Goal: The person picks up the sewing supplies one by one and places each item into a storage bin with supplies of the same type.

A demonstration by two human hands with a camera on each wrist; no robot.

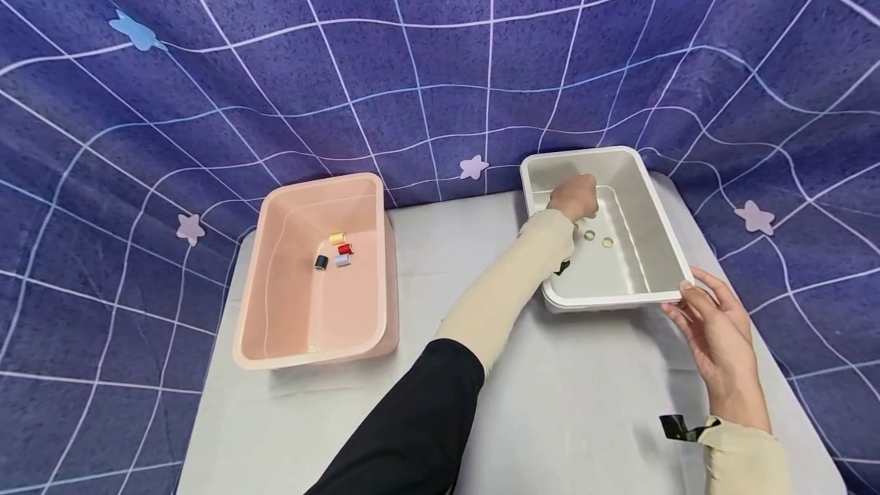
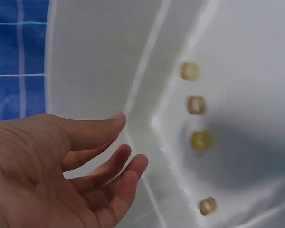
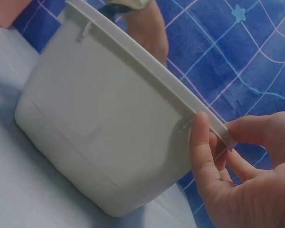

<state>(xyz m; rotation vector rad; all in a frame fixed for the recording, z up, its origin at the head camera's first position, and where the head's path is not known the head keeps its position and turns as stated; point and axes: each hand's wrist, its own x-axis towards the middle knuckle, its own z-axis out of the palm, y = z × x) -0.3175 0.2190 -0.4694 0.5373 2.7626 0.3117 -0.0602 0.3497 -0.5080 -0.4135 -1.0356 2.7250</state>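
Note:
A white bin [image 1: 605, 301] stands at the right of the table. My left hand [image 1: 576, 195] reaches inside it; in the left wrist view this hand [image 2: 80, 175] has loosely bent fingers, thumb apart, and nothing between them. Several small rings lie on the bin floor, among them a yellow ring [image 2: 195, 141] and a brownish ring [image 2: 208, 206], beyond the fingertips. At the bin's near right corner my right hand [image 1: 718, 327] grips the rim. Up close, the right hand [image 3: 256, 175] has thumb and fingers around that corner of the bin [image 3: 104, 118].
On the left stands a pink bin [image 1: 309, 360] holding several thread spools, including a yellow spool [image 1: 337, 238], a red spool [image 1: 345, 249] and a dark spool [image 1: 321, 262]. A blue patterned curtain [image 1: 447, 44] hangs behind the pale table [image 1: 440, 266].

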